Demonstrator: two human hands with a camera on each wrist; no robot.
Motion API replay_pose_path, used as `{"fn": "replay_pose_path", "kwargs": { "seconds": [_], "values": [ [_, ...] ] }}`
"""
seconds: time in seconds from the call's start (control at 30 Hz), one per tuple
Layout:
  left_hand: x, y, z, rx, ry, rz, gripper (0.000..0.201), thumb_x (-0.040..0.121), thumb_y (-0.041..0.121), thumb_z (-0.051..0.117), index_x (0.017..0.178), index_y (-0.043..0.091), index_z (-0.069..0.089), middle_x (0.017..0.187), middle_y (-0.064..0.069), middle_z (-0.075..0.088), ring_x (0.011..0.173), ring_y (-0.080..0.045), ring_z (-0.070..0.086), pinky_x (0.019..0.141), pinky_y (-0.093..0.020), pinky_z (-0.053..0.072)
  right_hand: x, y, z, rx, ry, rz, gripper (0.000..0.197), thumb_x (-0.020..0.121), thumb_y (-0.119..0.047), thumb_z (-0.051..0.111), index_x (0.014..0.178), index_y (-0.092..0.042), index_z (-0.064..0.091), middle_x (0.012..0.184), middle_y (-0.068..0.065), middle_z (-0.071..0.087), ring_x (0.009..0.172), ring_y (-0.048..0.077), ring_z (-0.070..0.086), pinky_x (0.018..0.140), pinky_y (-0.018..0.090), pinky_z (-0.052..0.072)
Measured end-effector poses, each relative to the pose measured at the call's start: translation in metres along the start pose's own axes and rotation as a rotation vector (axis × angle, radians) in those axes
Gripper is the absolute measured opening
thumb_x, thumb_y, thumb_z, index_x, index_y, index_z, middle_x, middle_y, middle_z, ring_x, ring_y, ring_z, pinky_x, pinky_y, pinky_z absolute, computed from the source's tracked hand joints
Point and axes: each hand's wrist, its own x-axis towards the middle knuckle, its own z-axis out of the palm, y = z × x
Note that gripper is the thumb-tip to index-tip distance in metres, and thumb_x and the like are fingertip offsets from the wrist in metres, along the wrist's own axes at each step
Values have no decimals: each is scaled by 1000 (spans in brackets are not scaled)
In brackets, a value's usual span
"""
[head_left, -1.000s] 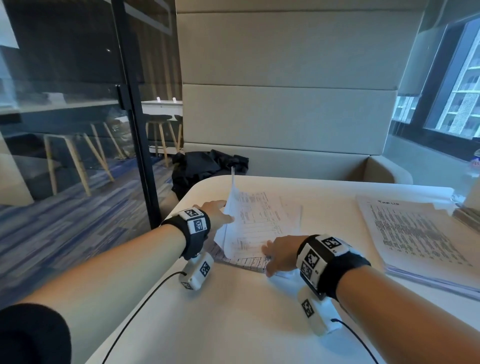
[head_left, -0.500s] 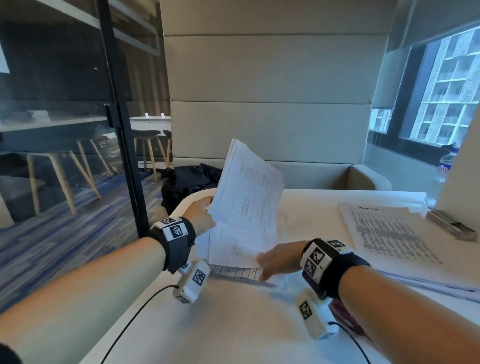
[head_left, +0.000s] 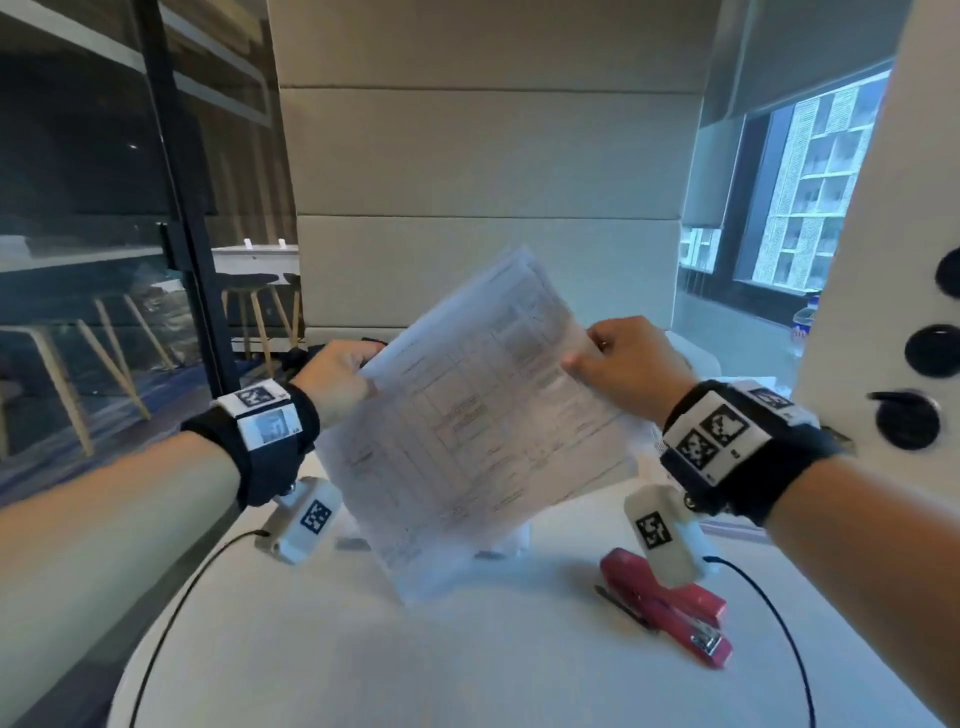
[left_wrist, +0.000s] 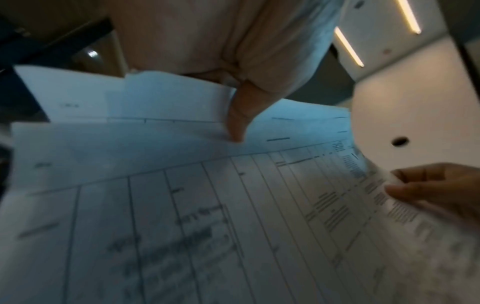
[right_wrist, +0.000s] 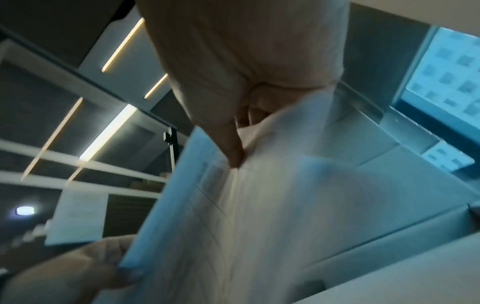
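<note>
A sheaf of printed sheets (head_left: 478, 415) with tables on them is held tilted above the white table (head_left: 415, 665), its lowest corner close to the tabletop. My left hand (head_left: 337, 379) grips the sheaf's left edge, and my right hand (head_left: 623, 364) pinches its upper right edge. In the left wrist view the thumb (left_wrist: 237, 121) presses between sheets of the paper (left_wrist: 182, 216), and the right hand (left_wrist: 436, 189) shows at the far side. The right wrist view shows the right hand's thumb (right_wrist: 231, 144) on the paper (right_wrist: 259, 216), with the left hand (right_wrist: 78, 273) below.
A red stapler (head_left: 670, 608) lies on the table under my right wrist. A white panel with black round knobs (head_left: 930, 353) stands at the right. Padded booth wall (head_left: 483, 249) behind, glass partition (head_left: 104, 208) at the left, a window (head_left: 810, 187) at the right.
The sheaf went from lying on the table to being lifted upright by my left hand, then tilted. My right hand left the table and took the sheaf's right edge.
</note>
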Motion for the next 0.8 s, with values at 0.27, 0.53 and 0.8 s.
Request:
{"fn": "replay_pose_path", "kwargs": {
  "seconds": [0.27, 0.53, 0.8],
  "values": [
    [-12, 21, 17, 529, -293, 29, 17, 91, 15, 62, 106, 22, 65, 116, -1, 65, 107, -20, 58, 93, -31, 43, -66, 35, 12, 325, -584, 400, 22, 86, -7, 68, 104, 6, 64, 89, 14, 75, 83, 29, 73, 75, 41, 60],
    [-35, 15, 90, 852, -585, 77, 39, 94, 16, 58, 133, 15, 55, 132, -4, 58, 116, -25, 54, 85, -26, 37, -126, 66, 40, 239, -839, 522, 16, 85, 3, 66, 100, 4, 62, 84, 18, 74, 72, 30, 73, 52, 28, 58],
    [-45, 14, 116, 1052, -644, 105, 48, 89, 32, 65, 132, 24, 45, 119, 0, 61, 107, -24, 56, 101, -39, 36, -128, 54, 28, -368, -730, 200, 17, 86, -17, 69, 73, -12, 59, 68, 5, 70, 55, 16, 68, 52, 26, 57]
  ]
}}
